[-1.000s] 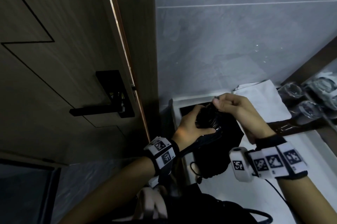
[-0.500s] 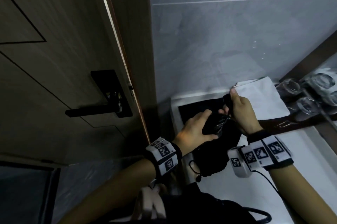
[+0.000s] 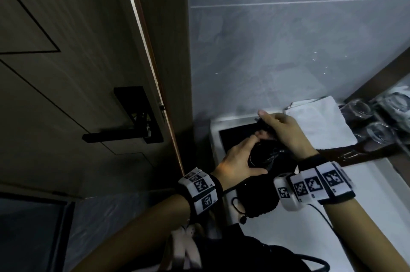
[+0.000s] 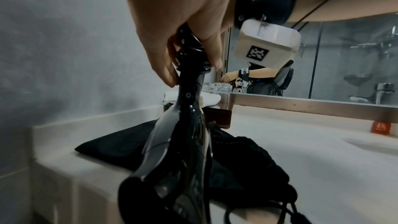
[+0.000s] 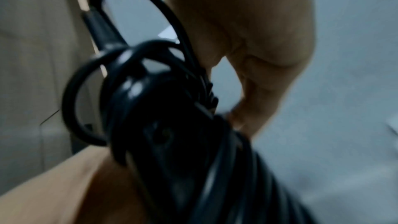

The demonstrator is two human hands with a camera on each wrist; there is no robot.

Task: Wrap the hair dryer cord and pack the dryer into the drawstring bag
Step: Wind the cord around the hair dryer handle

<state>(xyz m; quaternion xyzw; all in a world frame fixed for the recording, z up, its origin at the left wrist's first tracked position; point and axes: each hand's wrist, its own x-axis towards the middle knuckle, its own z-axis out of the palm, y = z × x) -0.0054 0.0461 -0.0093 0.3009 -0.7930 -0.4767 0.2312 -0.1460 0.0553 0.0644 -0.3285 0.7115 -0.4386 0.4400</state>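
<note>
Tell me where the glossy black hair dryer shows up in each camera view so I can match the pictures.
Head: the glossy black hair dryer sits right of centre, between both hands.
Left wrist: it fills the lower centre, rising to the right hand above the black drawstring bag.
Right wrist: its cord-wrapped handle runs from centre to bottom edge.
Shared landmark: the coiled black cord around the handle.

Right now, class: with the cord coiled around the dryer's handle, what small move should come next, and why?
Probably tuck the loose cord loop under the coils: the right hand pinches it, the left hand grips the dryer, and the bag lies below.
</note>
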